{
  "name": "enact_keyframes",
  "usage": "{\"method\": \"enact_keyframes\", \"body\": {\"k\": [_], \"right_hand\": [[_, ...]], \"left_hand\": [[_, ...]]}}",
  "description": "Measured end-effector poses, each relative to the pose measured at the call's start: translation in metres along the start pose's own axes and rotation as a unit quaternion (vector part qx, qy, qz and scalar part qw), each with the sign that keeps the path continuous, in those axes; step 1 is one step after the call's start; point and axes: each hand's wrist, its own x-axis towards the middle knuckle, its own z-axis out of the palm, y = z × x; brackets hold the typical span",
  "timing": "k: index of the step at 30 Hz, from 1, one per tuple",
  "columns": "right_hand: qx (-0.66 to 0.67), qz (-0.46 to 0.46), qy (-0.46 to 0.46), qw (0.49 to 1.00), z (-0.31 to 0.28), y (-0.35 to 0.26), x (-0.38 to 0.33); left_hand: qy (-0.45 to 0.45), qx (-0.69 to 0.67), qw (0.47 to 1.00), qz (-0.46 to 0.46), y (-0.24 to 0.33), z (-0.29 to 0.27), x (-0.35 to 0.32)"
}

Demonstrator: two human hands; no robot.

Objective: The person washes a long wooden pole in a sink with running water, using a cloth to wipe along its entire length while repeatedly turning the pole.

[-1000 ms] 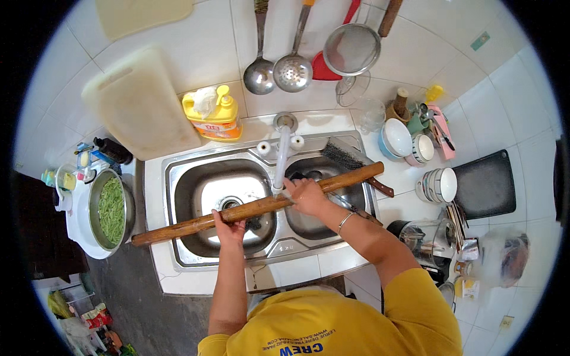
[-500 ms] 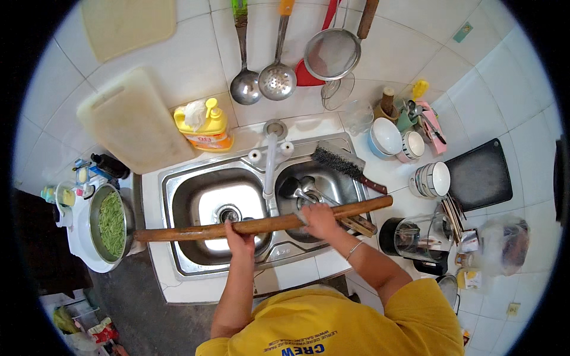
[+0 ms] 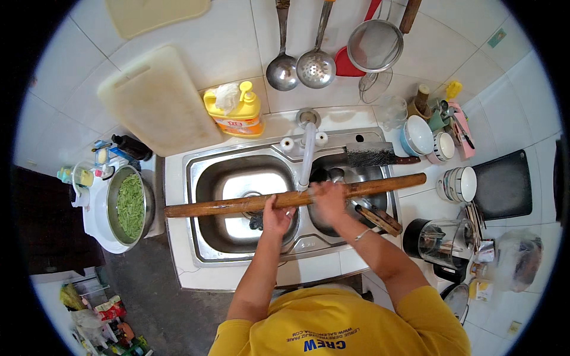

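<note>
A long wooden rolling pin (image 3: pixel 380 185) lies crosswise over a steel double sink (image 3: pixel 196 237), under the white tap (image 3: pixel 307 155). My left hand (image 3: pixel 277 215) grips the pin near its middle from below. My right hand (image 3: pixel 328 200) is blurred and wrapped over the pin just right of the tap; whether it grips or rubs is unclear. The pin's left end (image 3: pixel 178 209) reaches past the sink's left rim. In the right basin sit dark items with wooden handles (image 3: pixel 380 221).
A yellow soap bottle (image 3: pixel 235 110) and white cutting board (image 3: pixel 155 102) stand behind the sink. A cleaver (image 3: pixel 373 155) lies at the back rim. Ladles and a strainer (image 3: pixel 373 45) hang on the wall. Bowls (image 3: pixel 461 184), a blender jug (image 3: pixel 442 240) sit right; a bowl of greens (image 3: pixel 129 205) left.
The rolling pin has come toward me and levelled out, its right end dropping. My right hand has shifted along it and is now blurred with motion.
</note>
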Motion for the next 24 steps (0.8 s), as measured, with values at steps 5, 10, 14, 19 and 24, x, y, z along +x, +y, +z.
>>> {"method": "enact_keyframes", "body": {"k": [5, 10, 14, 19, 24], "right_hand": [[0.050, -0.118, 0.123, 0.984, 0.021, -0.047, 0.012], [0.055, -0.157, 0.132, 0.977, 0.013, 0.037, -0.018], [-0.005, -0.075, -0.021, 0.997, 0.008, 0.014, 0.001], [0.110, -0.137, 0.036, 0.984, 0.010, -0.072, 0.025], [0.140, -0.133, 0.030, 0.981, 0.009, -0.046, 0.019]], "left_hand": [[0.041, 0.029, 0.998, 0.030, 0.023, -0.027, 0.012], [0.211, -0.085, 0.956, 0.185, 0.100, -0.035, -0.001], [0.233, -0.059, 0.937, 0.255, 0.089, -0.019, -0.009], [0.094, -0.101, 0.965, 0.222, 0.091, -0.048, -0.010], [0.134, -0.067, 0.973, 0.173, 0.095, -0.043, -0.014]]}}
